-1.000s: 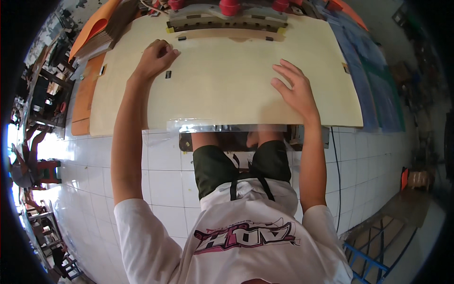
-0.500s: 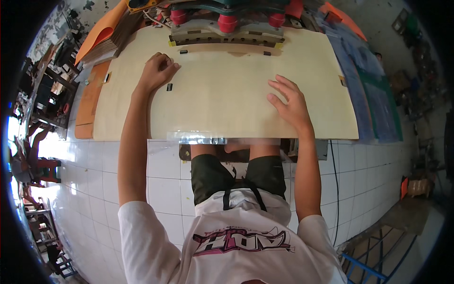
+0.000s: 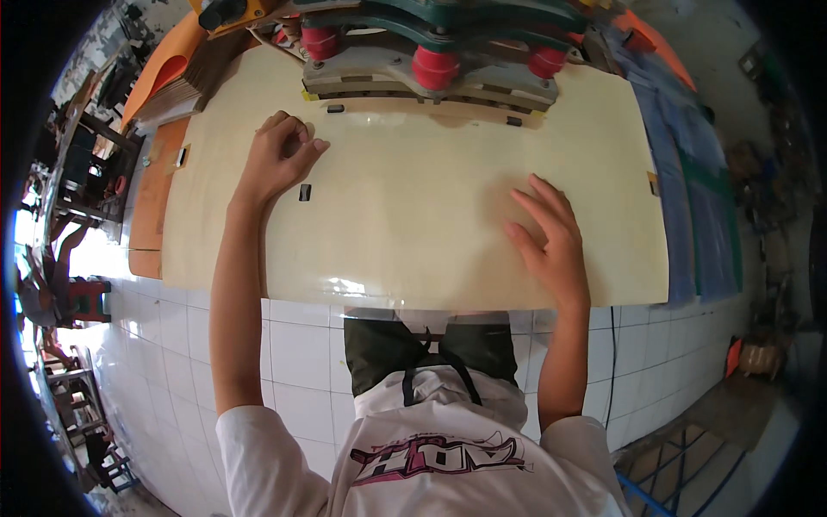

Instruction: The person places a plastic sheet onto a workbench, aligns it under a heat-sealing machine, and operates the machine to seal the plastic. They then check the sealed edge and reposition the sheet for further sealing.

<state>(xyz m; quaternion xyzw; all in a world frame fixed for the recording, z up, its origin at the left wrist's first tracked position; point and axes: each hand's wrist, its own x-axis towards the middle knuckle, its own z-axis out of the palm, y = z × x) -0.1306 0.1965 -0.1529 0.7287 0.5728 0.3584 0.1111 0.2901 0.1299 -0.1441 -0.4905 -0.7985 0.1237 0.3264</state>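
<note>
A wide cream board lies in front of me, with a glossy clear film along its near edge. On its left part rests my left hand, fingers curled in loosely and nothing visible in them. A small black block sits just by that wrist. My right hand hovers over the right part of the board, or lightly touches it; which one I cannot tell. Its fingers are spread and hold nothing. Past the hands, a metal bar of a green machine with red round parts spans the board's far side.
Two small dark blocks, one on the left and one on the right, lie before the bar. Stacked brown sheets with an orange cover stand far left. Blue plastic sheets hang on the right. A black cable runs down there.
The view has shifted, so the board and machine appear lower and larger. My right hand has moved a little nearer to me and rightward; my left hand stays curled on the board.
</note>
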